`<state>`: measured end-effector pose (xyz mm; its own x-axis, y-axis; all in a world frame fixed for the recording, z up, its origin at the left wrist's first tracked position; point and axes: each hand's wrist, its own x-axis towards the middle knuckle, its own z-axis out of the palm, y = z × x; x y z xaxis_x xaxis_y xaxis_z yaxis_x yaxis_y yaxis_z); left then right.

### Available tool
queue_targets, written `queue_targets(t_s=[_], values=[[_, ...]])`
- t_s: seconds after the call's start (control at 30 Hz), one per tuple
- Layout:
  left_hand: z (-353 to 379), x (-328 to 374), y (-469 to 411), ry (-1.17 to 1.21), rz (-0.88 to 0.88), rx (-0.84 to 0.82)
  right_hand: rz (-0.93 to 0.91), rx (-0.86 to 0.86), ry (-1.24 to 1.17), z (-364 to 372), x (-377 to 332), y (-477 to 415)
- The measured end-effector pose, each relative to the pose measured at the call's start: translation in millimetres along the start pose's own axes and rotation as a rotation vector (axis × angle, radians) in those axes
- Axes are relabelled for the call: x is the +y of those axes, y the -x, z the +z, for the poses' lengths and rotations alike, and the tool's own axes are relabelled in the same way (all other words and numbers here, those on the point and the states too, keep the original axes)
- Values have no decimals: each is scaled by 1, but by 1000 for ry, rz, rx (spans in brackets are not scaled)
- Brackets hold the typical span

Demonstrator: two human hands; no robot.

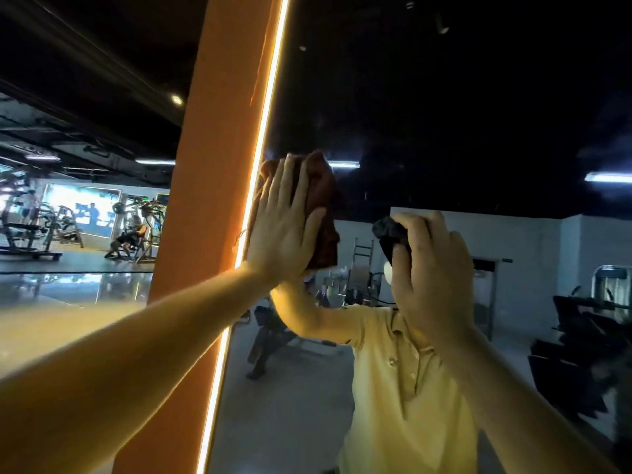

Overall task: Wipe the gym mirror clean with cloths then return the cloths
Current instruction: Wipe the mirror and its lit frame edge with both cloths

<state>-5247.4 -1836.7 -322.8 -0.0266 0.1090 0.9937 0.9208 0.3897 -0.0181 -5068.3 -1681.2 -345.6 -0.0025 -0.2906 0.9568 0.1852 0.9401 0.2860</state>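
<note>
Pressing brown cloth flat on the mirror with straight-fingered left hand, hard by the lit edge at 9 o'clock. Gripping dark cloth in curled right hand at 3 o'clock, probably touching it too. Best swept toward 3 o'clock.

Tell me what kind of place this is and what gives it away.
Most likely a gym: weight machines stand on the floor at left, and a workout bench shows reflected in the big wall mirror.
</note>
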Motion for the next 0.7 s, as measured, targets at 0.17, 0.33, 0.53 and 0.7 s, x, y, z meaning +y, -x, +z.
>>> queue_targets(t_s=[0.17, 0.33, 0.53, 0.7], values=[[2, -18, 170, -9, 91, -196, -22, 7, 29, 1, -7, -1], [-12, -16, 71, -49, 228, -216, 43, -13, -19, -6, -11, 0], [-7, 52, -104, -20, -114, -3, 163, 98, -242, -13, -7, -3], [18, 57, 46, -35, 258, -84, 231, 219, -376, -12, -6, -3]])
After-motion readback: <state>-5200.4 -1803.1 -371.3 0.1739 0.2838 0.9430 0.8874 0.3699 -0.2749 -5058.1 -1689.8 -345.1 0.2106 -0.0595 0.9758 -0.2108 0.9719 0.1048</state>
